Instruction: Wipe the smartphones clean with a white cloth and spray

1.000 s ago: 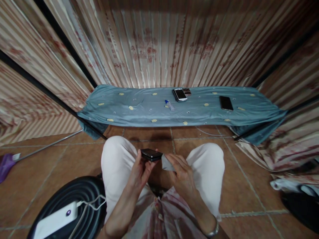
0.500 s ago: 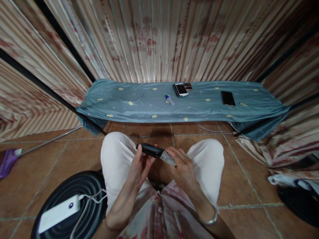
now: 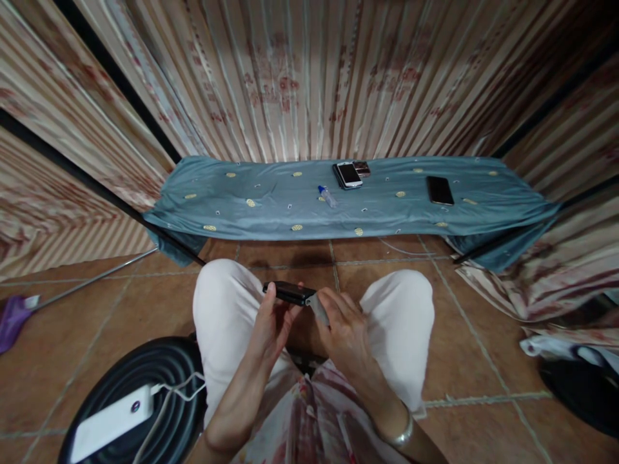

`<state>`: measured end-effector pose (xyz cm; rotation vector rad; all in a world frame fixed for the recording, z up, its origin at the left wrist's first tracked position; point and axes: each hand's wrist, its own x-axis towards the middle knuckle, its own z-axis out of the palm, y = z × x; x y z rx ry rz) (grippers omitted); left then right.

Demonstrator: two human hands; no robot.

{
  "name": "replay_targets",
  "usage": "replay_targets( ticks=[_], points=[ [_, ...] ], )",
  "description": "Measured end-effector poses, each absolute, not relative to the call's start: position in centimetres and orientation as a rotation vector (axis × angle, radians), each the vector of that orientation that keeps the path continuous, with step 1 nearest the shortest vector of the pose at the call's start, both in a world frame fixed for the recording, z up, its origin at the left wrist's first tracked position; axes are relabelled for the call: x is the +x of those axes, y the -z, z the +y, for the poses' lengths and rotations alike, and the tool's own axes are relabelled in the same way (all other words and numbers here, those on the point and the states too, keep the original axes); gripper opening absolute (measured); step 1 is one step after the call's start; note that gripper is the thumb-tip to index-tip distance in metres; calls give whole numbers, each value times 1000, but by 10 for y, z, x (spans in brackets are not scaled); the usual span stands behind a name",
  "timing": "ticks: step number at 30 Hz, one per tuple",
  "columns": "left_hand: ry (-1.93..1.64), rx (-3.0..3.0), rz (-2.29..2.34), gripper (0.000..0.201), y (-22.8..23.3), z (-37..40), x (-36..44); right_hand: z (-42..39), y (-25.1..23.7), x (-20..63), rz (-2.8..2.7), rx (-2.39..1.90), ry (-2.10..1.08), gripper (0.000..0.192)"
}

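Between my knees, my left hand (image 3: 273, 319) is closed around a black phone (image 3: 289, 292), its thumb along the near left edge and its fingers underneath. The phone lies nearly flat, tilted a little down to the right. My right hand (image 3: 342, 321) pinches a small grey cloth (image 3: 318, 309) against the phone's right end. Fingers and cloth hide part of that end. On the covered bench ahead lie a white-framed phone (image 3: 349, 174) on top of a darker item, a small clear bottle with a blue cap (image 3: 327, 196), and another black phone (image 3: 440, 191).
A blue patterned cloth (image 3: 261, 219) covers the low bench, with striped curtains (image 3: 290, 77) around it. At lower left, a white power bank (image 3: 113, 422) with a cable rests on a round black ridged stool (image 3: 174, 361). A purple broom (image 3: 14, 319) lies at far left.
My right hand has shifted slightly left, and the grey cloth now stands more upright against the phone's end. My left hand still holds the phone; the whole view has shifted a little.
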<state>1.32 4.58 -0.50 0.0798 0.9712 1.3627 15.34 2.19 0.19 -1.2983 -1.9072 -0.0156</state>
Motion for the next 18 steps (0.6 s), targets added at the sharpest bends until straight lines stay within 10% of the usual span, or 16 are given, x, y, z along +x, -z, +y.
replay_targets(
  ticks=[18],
  points=[
    [-1451, 151, 977, 31, -3, 39, 13, 24, -4, 154, -1850, -1343, -92, 21]
  ],
)
